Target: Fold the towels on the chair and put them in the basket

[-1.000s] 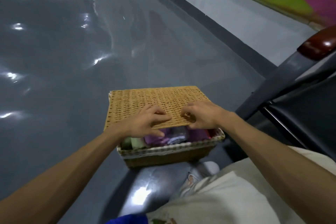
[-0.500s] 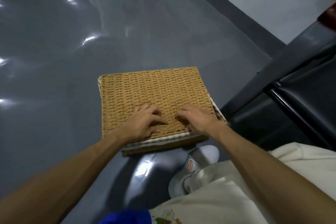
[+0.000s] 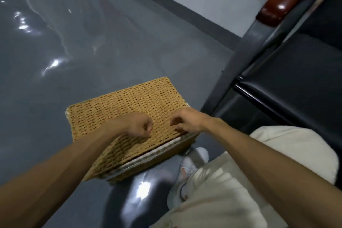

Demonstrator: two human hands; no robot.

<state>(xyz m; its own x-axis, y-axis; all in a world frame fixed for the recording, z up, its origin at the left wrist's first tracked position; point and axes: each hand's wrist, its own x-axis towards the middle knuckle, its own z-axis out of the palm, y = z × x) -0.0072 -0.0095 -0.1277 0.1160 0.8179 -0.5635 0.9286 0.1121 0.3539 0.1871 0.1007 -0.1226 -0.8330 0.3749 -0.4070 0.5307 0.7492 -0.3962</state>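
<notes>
1. The left hand [image 3: 140,126] is balled into a loose fist with its knuckles forward. It holds nothing, and it sits over the near middle of the woven lid [image 3: 129,102].
2. The right hand [image 3: 188,119] is just beside the left, the two apart by a narrow gap. Its fingers are bent with their tips down at the weave near the lid's near right corner. Motion blur hides whether they pinch the lid or only touch it.
3. The basket [image 3: 162,159] lies directly under both hands on the grey floor [image 3: 55,79]. Its lid lies flat over the whole opening, so the inside is hidden. A pale lining strip shows along the rim just below the right hand's wrist, with the tan wall under it.
4. The lid's far edge runs well beyond the knuckles of both hands, and its left corner lies out past the left forearm.
5. The chair [image 3: 296,79] stands to the right of the right hand, with a black seat on a grey frame. Its glossy red-brown armrest [image 3: 288,3] is far beyond that hand, up and to the right.
6. Below the right wrist, nearer the person, a white shoe [image 3: 190,164] rests on the floor just beside the basket's near right corner. Cream trousers [image 3: 222,190] run under the right forearm.
7. Light glints on the shiny floor, out past the left hand and also just below the basket's near wall.
</notes>
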